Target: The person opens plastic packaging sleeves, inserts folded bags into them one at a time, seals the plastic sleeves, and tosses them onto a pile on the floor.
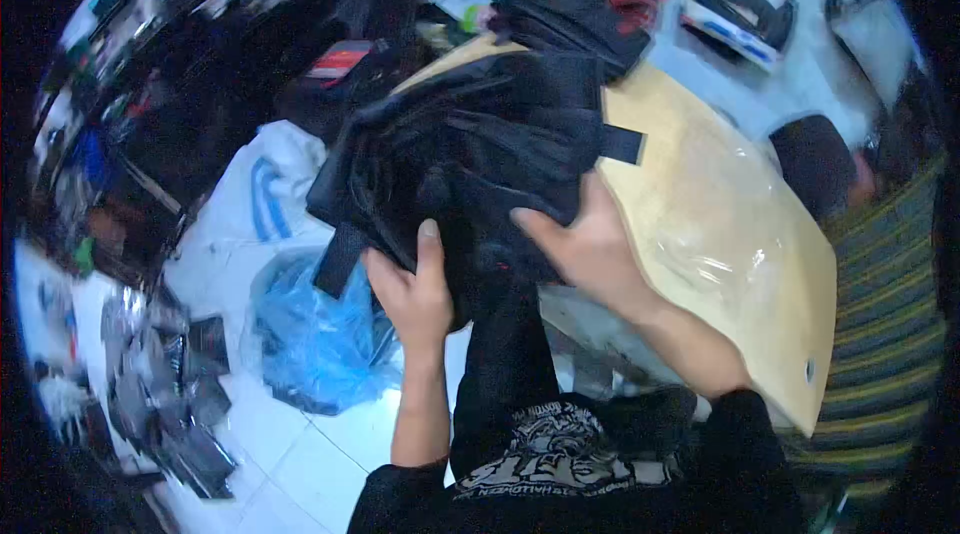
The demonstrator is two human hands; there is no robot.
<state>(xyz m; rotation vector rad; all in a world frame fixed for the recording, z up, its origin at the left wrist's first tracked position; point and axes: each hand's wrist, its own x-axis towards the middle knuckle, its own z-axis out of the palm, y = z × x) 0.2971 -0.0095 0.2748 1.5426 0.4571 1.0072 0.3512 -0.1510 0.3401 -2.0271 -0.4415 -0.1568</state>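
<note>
A black fabric piece (490, 134) with folds and short strap tabs at its sides is held up in front of me. On its lower left edge, my left hand (415, 294) is closed, thumb lying on top and fingers mostly hidden beneath. My right hand (595, 244) grips the lower right part, also with the thumb above and fingers under the cloth. One strap tab (624, 145) sticks out to the right over a pale yellow board (735, 214). Another strap tab (338, 260) hangs at the left, near my left hand.
A blue plastic bag (325, 334) sits on the white tiled floor (310, 464), beside a white sack (265, 184) with blue stripes. Dark scraps (170, 394) lie at the left. Striped fabric (885, 334) is at the right. More black cloth (575, 19) lies beyond the board.
</note>
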